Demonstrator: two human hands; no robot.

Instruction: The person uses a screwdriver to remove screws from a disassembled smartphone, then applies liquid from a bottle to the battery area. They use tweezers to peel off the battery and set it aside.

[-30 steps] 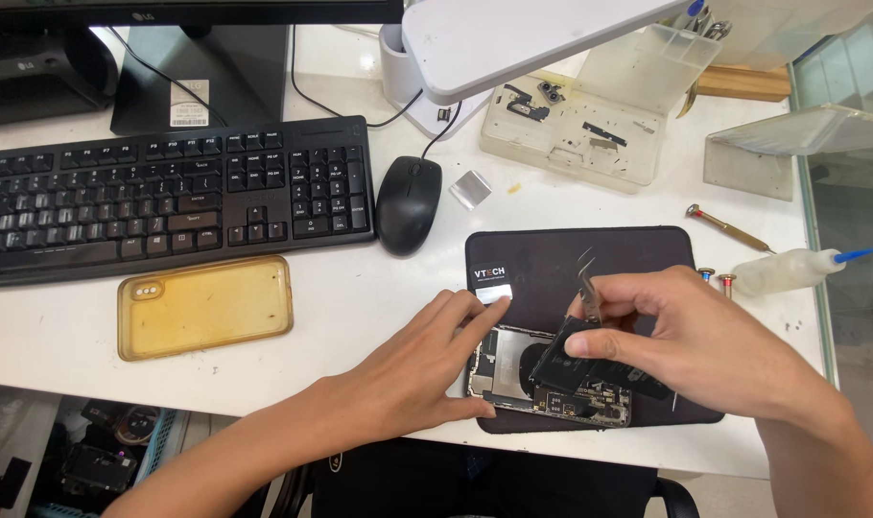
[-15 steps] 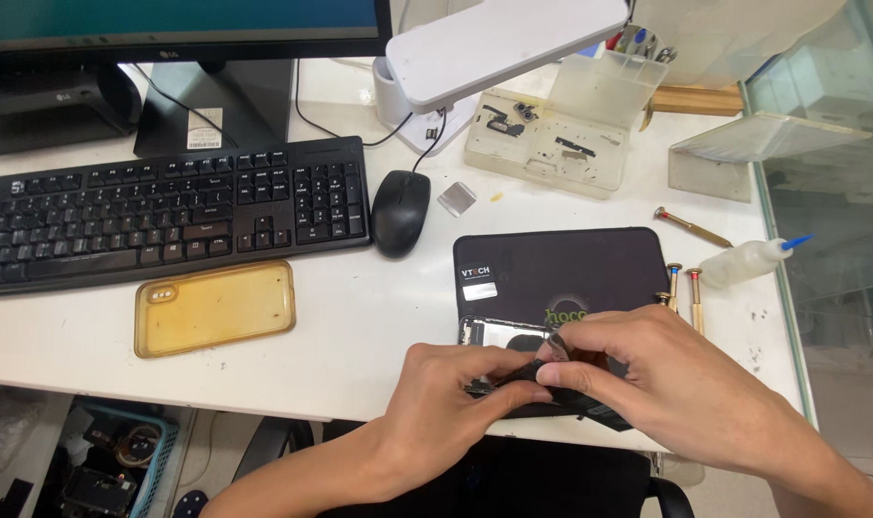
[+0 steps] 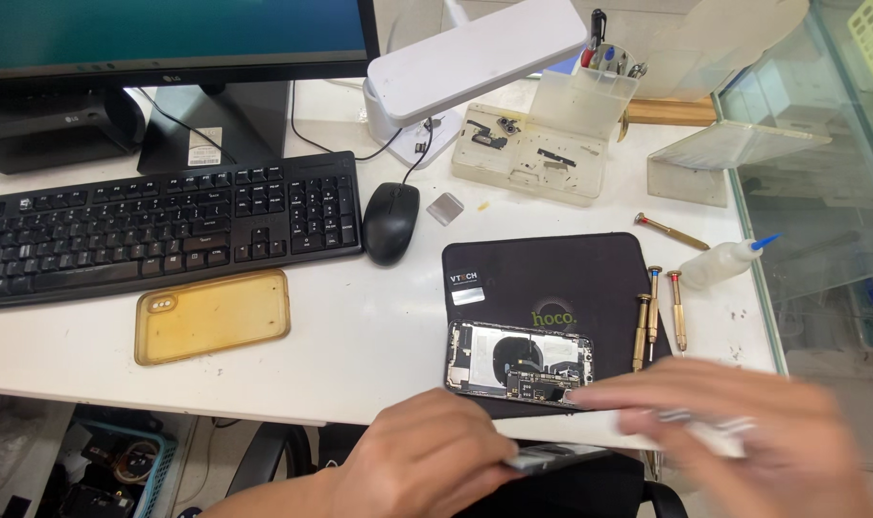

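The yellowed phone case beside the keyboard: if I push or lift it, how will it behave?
The phone case looks like thin, soft see-through plastic, so it probably flexes and weighs little. Lying flat on the white desk, it should slide, not roll.

Open white table lies between the yellow phone case and the black mat. On the mat, the opened phone sits just beside three upright screwdrivers. Behind, keyboard, mouse, lamp base and parts tray crowd the way; a glass pane bounds the right.
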